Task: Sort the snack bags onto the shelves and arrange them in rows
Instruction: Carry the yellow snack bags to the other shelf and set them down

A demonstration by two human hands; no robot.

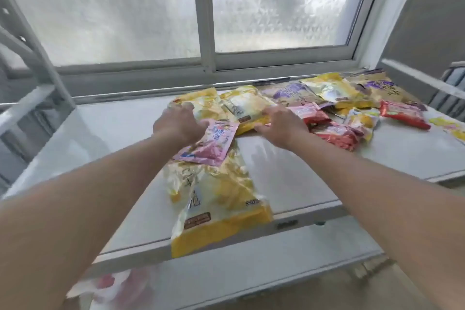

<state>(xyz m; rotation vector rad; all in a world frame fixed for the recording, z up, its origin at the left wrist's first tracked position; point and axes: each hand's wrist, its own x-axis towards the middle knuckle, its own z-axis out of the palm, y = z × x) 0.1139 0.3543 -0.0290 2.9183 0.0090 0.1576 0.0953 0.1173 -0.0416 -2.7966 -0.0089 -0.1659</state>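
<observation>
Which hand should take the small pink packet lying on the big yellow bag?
Left, probably. The left hand sits right beside the pink packet, seemingly touching its upper edge; the right hand rests further right on another yellow bag.

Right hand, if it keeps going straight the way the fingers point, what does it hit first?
The right hand points left and away; its fingertips already seem to touch the yellow bag, so that comes first. Depth is unclear.
</observation>
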